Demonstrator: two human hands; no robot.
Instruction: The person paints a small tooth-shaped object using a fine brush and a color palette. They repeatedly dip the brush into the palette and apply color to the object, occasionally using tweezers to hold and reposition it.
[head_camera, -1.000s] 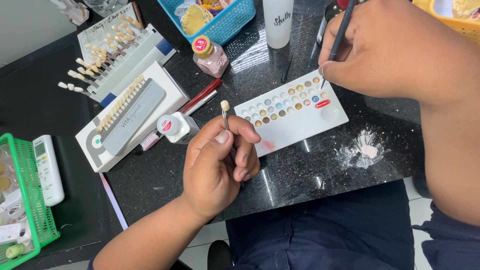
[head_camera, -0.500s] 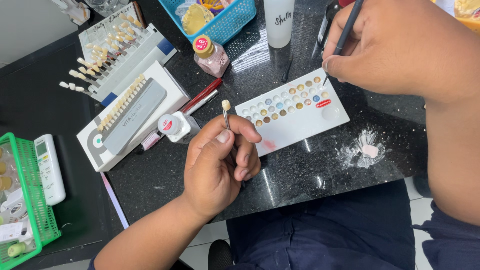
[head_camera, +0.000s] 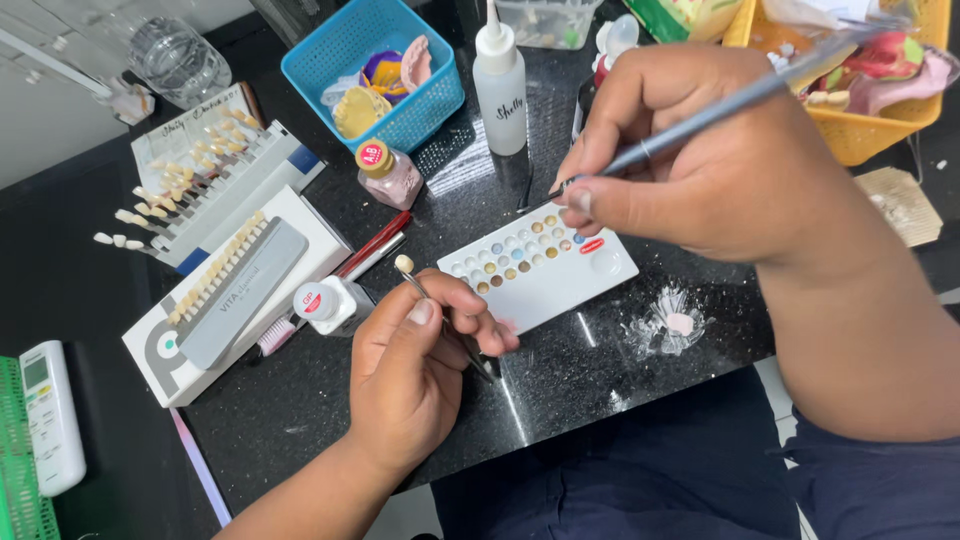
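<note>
Left hand (head_camera: 415, 375) pinches tweezers (head_camera: 440, 315) gripping a small, light, likely fragile tooth crown (head_camera: 404, 264), left of the white palette (head_camera: 540, 265). Right hand (head_camera: 700, 165), closed on a thin brush (head_camera: 700, 115), hovers above it.

Bench (head_camera: 560, 390): black, fine pale speckle. Palette (head_camera: 540, 265): white, rows of cream, tan, grey, blue dots, one red oval. Tooth (head_camera: 404, 263) on tweezers: cream. Brush handle (head_camera: 700, 115): grey metal. Basket (head_camera: 330, 60): bright blue. Second basket (head_camera: 880, 130): yellow-orange. Squeeze bottle (head_camera: 500, 90): white. Small jar (head_camera: 390, 175): pink, gold cap with red top. Shade guide (head_camera: 240, 290): grey, cream teeth. Remote (head_camera: 50, 415): white.
</note>
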